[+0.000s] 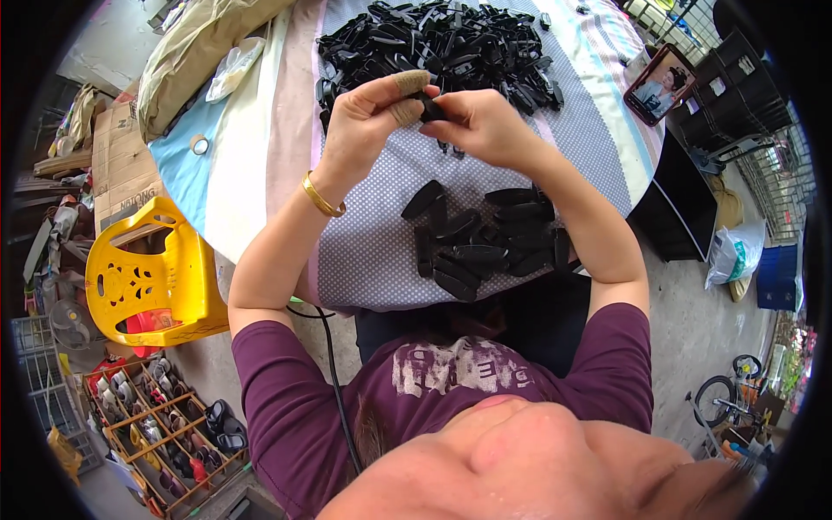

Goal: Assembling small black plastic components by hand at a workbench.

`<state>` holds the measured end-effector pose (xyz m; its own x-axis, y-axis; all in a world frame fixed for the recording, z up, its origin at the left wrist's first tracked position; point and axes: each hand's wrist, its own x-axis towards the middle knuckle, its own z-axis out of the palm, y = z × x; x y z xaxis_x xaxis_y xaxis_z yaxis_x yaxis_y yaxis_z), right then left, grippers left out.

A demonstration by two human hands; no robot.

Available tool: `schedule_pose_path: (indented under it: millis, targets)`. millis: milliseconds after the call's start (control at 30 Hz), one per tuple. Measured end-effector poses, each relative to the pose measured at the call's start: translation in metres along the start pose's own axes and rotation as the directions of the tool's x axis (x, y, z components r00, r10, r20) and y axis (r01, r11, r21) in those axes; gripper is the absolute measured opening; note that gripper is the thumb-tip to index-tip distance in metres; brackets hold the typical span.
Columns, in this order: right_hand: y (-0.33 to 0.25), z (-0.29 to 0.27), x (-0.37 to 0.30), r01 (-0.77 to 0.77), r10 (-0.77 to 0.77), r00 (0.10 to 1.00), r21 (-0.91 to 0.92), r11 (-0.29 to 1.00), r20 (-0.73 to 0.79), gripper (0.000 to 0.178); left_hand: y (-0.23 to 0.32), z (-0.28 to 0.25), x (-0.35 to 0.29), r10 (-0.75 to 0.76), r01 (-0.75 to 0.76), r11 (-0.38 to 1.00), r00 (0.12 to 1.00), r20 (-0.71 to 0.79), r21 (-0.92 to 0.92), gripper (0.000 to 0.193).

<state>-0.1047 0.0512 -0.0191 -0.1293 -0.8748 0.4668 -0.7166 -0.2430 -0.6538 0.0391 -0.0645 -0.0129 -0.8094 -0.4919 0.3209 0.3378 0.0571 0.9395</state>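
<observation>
Pinching a small black piece (431, 111) between them, the left hand (367, 121) and the right hand (487, 128) come together over the table, thumbs and fingertips closed on it from either side. Fingers partly hide the piece, so its full shape cannot be told. Tan wraps (412, 83) cover two digits of the left hand, and a gold bangle (324, 196) circles that wrist. Just beyond the hands spreads a big, loose heap of black parts (433, 43), tangled and overlapping. Nearer the body, between the forearms, lies a smaller group of black oblong pieces (481, 253) with rounded ends, some side by side and others resting on one another. Both lots sit on a patterned cloth (364, 251) with dotted grey, pink, white and blue bands. Near the right edge of the table a phone (660, 85) leans at a tilt, its screen lit with a picture of a person. Toward the left edge lies a roll of tape (199, 145). Beside the table on that side stands a yellow plastic chair (130, 290), and farther down, a wooden rack (178, 400) holds shoes.
</observation>
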Motion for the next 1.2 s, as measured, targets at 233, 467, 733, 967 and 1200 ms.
schedule_pose_path:
  millis: [233,467,733,967,1200]
  targets:
    - [0.021,-0.026,0.002,-0.101,0.127,0.983,-0.187,0.977,0.134,0.026,0.023,0.016,-0.021,-0.095,-0.284,0.675,0.882,0.462,0.681,0.034]
    - [0.001,-0.003,-0.011,-0.064,0.185,0.968,-0.547,0.835,0.170,0.028,-0.006,-0.001,-0.006,0.199,-0.274,0.331,0.956,0.217,0.903,0.021]
    - [0.008,-0.004,-0.011,-0.112,0.170,0.979,-0.393,0.913,0.115,0.026,-0.019,-0.009,0.002,0.200,-0.169,-0.110,0.962,0.188,0.979,0.023]
    - [0.019,-0.016,0.001,0.025,-0.066,0.978,-0.204,0.979,-0.198,0.020,-0.008,-0.001,-0.003,0.341,-0.280,0.281,0.923,0.177,0.918,0.021]
    - [0.000,-0.005,-0.001,0.089,-0.085,0.993,0.053,0.995,-0.079,0.022,-0.008,-0.004,-0.002,-0.020,0.036,0.970,0.997,-0.068,0.240,0.029]
